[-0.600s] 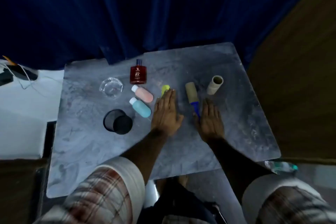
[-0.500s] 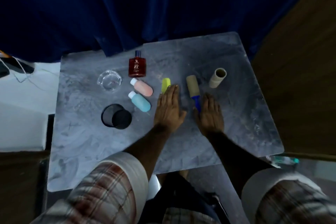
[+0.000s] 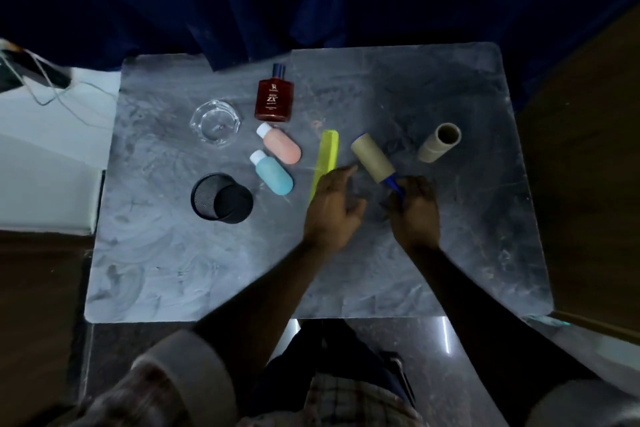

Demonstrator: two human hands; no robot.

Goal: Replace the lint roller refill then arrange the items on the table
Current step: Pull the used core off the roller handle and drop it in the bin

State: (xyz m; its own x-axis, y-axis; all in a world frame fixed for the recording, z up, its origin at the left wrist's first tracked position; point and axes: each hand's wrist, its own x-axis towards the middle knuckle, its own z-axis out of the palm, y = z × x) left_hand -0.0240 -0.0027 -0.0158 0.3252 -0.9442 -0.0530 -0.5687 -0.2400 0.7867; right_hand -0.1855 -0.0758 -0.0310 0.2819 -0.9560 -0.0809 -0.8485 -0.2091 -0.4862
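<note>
The lint roller (image 3: 373, 157) lies on the grey table (image 3: 173, 270), its tan roll pointing up-left and its blue handle toward me. My right hand (image 3: 414, 210) is curled around that blue handle. My left hand (image 3: 332, 208) hovers open just left of the roller, fingers spread, partly covering the lower end of a yellow-green comb (image 3: 325, 158). A spare tan cardboard tube (image 3: 439, 147) lies to the right of the roller, its open end facing up-right.
On the left half of the table are a dark red bottle (image 3: 274, 97), a pink bottle (image 3: 280, 147), a light blue bottle (image 3: 273, 175), a clear glass dish (image 3: 215, 122) and a black mesh cup (image 3: 221, 198) on its side. Blue curtain hangs behind.
Both hands were flat on the table. Now my right hand has closed on the roller's blue handle, my left hand has lifted off the comb, and the roller has tilted up-left.
</note>
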